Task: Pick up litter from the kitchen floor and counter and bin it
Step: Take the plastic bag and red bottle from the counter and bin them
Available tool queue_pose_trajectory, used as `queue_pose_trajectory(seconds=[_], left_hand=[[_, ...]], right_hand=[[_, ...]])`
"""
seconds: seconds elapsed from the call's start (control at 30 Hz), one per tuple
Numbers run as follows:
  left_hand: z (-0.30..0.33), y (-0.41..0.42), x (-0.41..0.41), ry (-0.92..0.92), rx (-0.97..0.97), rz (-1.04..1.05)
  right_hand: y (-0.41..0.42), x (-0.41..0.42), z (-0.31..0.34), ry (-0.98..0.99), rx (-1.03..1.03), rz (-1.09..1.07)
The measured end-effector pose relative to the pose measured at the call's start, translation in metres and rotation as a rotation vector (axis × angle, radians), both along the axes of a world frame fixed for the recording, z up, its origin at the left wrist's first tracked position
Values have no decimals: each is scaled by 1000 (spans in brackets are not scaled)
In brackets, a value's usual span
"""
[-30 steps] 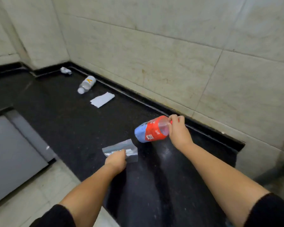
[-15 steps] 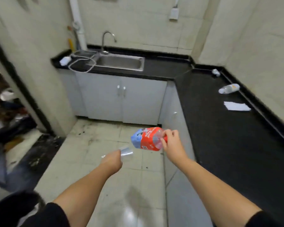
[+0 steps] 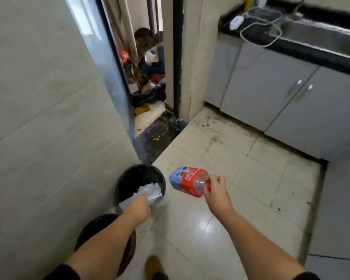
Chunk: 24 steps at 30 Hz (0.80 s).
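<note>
A round black bin point(image 3: 129, 176) stands on the floor against the left wall, with pale litter inside it. My left hand point(image 3: 138, 207) hovers at the bin's near rim, shut on a clear plastic wrapper point(image 3: 155, 196) that hangs over the opening. To the right of the bin and above the floor, my right hand point(image 3: 215, 190) grips a plastic bottle point(image 3: 187, 181) with a red and blue label by its neck end; the bottle lies sideways, base pointing at the bin.
A second dark round container point(image 3: 93, 229) sits by the wall, partly behind my left arm. Grey cabinets point(image 3: 271, 93) under a black counter point(image 3: 315, 55) with a sink run along the right. A cluttered doorway point(image 3: 148, 77) opens ahead. My shoe point(image 3: 154, 266) is on the tiled floor.
I have turned from the counter past the sink toward the left wall and floor. The bin came into view, and both hands with wrapper and bottle now sit over and beside it.
</note>
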<state>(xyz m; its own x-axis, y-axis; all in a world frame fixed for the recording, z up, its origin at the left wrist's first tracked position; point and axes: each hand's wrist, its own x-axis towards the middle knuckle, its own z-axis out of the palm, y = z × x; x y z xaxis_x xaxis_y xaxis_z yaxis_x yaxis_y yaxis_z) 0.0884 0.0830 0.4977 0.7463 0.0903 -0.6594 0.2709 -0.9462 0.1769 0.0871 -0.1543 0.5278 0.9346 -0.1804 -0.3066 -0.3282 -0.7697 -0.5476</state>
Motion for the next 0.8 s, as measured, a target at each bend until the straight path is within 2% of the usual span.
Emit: queue_pose_trajectory(seconds=[0.13, 0.27, 0.47, 0.6, 0.7, 0.8], left_hand=[[-56, 44, 15, 105, -62, 97], [-129, 53, 38, 32, -71, 163], [-299, 67, 79, 14, -66, 238], [-393, 79, 92, 40, -55, 271], [-430, 85, 89, 23, -116, 324], [-423, 92, 64, -50, -142, 305]], right_hand=[[59, 30, -53, 23, 92, 26], [96, 67, -127, -8, 146, 85], [133, 116, -264, -73, 196, 225], [134, 129, -335, -112, 218, 225], [132, 128, -358, -123, 204, 217], [142, 121, -354, -113, 185, 236]])
